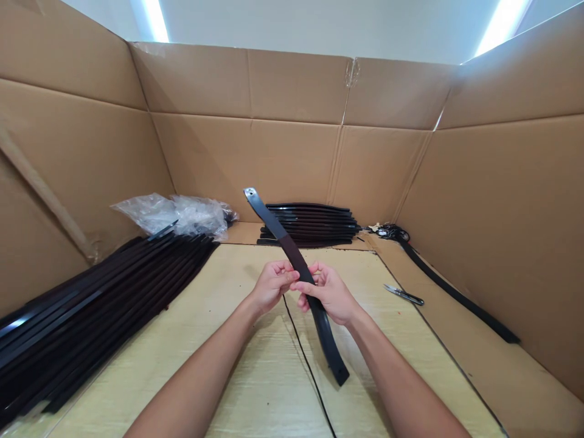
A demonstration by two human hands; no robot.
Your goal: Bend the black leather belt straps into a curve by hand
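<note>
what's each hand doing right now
Left hand: closed on the middle of the dark curved strip, fingers pinching.
Right hand: closed on the same strip, just below the left, thumb across it.

From my remote feed, I saw left hand (276, 285) and right hand (329, 292) pinching dark curved strip (296, 258) near its middle, tilted, upper end leaning left. Thin black cord (303, 353) ran below hands over pale board (182, 365). Snips (404, 294) lay right, near lone strip (456, 294). Long strips (104, 292) lay left, plastic wrap (187, 213) beside their far end; stacked strips (312, 225) sat by far cardboard wall (292, 152).
</note>
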